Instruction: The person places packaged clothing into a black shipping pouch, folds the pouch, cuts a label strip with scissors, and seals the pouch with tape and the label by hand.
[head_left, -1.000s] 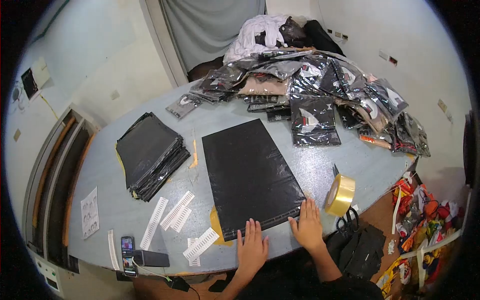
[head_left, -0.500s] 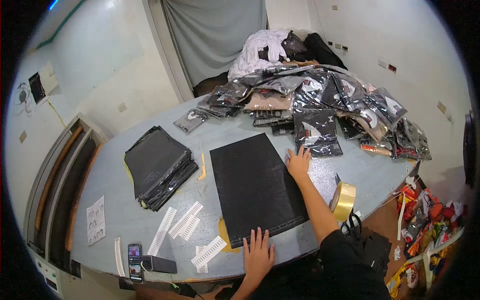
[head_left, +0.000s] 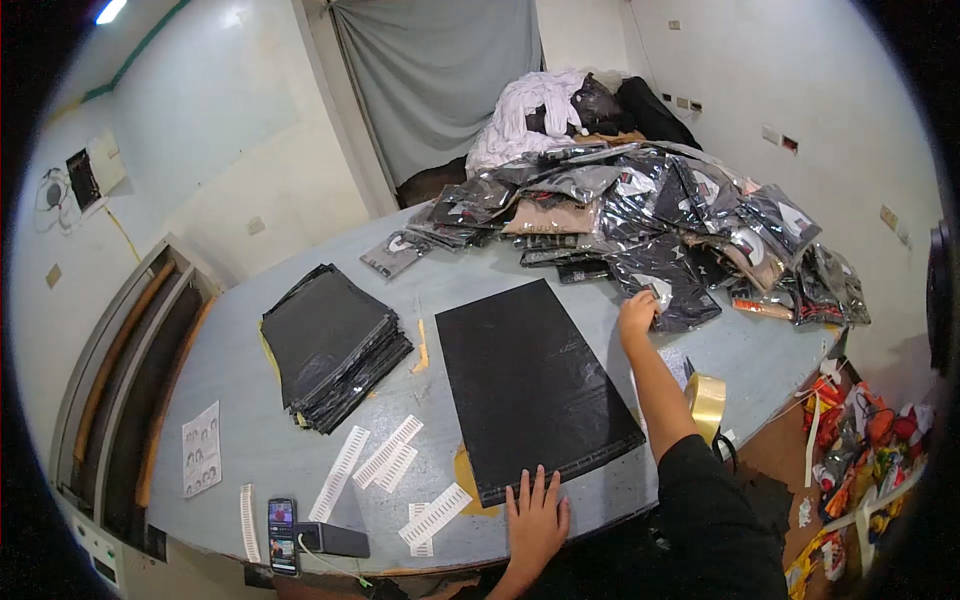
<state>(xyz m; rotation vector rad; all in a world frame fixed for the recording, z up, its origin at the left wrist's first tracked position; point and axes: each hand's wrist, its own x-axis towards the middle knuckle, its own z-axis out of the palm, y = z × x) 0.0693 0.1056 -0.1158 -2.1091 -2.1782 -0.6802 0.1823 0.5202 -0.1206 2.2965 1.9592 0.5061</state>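
A large black plastic mailing bag [head_left: 535, 380] lies flat in the middle of the table. My left hand [head_left: 537, 515] rests open on its near edge, fingers spread. My right hand [head_left: 638, 313], fingers curled, pinches the near left part of a black shirt packed in clear plastic [head_left: 680, 290]. That package lies tilted at the front of a heap of similar packed garments [head_left: 600, 195]. Left of the single bag is a thick stack of black plastic bags [head_left: 330, 340].
A roll of tan tape [head_left: 707, 405] stands beside my right forearm. Strips of printed labels [head_left: 390, 452], a phone [head_left: 283, 535], a dark box [head_left: 335, 540] and a printed sheet [head_left: 201, 450] lie at the near left. Colourful scraps [head_left: 865, 450] are piled on the floor at right.
My right hand has moved right, from the flat packed shirt's near left corner to a grip on it. The package has turned and slid right. My left hand stays on the black bag.
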